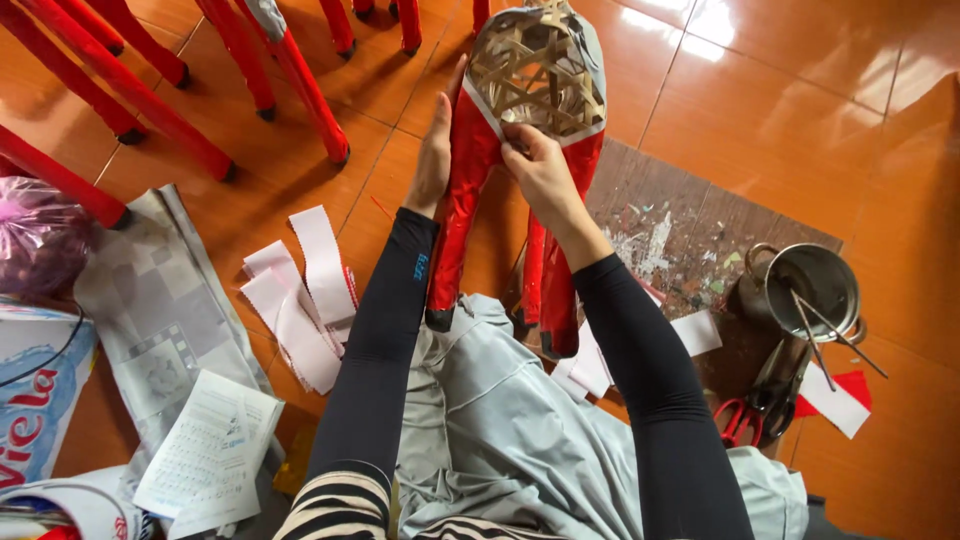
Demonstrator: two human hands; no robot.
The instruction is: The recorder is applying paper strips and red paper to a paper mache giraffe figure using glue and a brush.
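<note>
A figure made of a woven bamboo frame (535,70), edged in grey paper and covered lower down in shiny red paper (462,210), stands on the floor in front of me, its two red legs reaching toward my lap. My left hand (436,150) lies flat along the figure's left side, steadying it. My right hand (540,165) presses its fingers on the red paper just under the open bamboo weave. Both arms wear black sleeves.
Red chair legs (300,80) stand at the back left. White paper strips (310,290) and newspaper sheets (160,310) lie to the left. On a stained board (680,230) at right stand a metal pot (815,285) with sticks, red-handled scissors (745,415) and more paper pieces.
</note>
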